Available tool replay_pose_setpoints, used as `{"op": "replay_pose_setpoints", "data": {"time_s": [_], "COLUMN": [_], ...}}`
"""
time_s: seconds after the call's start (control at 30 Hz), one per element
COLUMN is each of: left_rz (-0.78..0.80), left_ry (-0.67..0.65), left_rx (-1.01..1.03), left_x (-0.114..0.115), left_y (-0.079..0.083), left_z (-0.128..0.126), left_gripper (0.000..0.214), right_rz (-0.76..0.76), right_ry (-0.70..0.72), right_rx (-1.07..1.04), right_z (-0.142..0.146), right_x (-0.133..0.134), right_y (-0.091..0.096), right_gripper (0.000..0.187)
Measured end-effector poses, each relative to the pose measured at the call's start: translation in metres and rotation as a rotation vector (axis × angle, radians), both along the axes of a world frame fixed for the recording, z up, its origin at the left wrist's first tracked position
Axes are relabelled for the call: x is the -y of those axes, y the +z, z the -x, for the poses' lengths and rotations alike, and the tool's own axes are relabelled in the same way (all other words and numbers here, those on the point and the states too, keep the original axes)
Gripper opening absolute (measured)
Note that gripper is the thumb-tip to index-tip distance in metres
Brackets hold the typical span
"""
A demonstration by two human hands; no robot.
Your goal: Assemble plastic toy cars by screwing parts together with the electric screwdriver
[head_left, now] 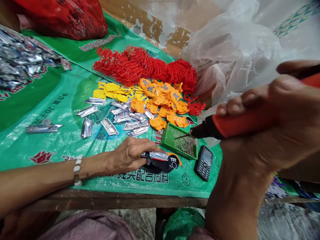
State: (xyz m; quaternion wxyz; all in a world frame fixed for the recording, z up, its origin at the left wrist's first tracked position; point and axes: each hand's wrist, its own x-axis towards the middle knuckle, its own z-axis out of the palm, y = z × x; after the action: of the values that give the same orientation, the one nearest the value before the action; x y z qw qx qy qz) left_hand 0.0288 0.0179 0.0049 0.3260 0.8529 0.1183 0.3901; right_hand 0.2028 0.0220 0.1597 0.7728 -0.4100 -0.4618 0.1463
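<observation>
My left hand (128,156) rests on the green sheet and pinches a small assembly (161,160) of black, silver and orange parts against the table. My right hand (272,123), close to the camera, is wrapped round a red-handled power screwdriver (225,126). Its black nose and thin bit (182,136) point left over a small green tray (168,134) filled with tiny screws. The tray sits just right of the assembly.
Orange parts (162,103), yellow parts (112,91), red plastic frames (140,66) and silver metal strips (110,126) lie beyond the tray. A black mobile phone (204,162) lies right of the tray. A clear plastic bag (237,50) bulges at right; a red bag (67,16) sits far left.
</observation>
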Motion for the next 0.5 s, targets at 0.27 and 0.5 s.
{"op": "replay_pose_setpoints", "data": {"time_s": [0.27,0.5], "left_rz": [-0.023,-0.035], "left_ry": [0.035,0.044], "left_rx": [0.010,0.003], "left_x": [0.000,0.000], "left_y": [0.000,-0.008], "left_z": [-0.001,-0.001], "left_gripper": [0.034,0.039], "right_rz": [0.076,0.182], "right_ry": [0.162,0.264], "right_rx": [-0.019,0.032], "right_z": [0.029,0.038], "right_x": [0.028,0.032], "right_y": [0.005,0.003], "right_gripper": [0.013,0.025]}}
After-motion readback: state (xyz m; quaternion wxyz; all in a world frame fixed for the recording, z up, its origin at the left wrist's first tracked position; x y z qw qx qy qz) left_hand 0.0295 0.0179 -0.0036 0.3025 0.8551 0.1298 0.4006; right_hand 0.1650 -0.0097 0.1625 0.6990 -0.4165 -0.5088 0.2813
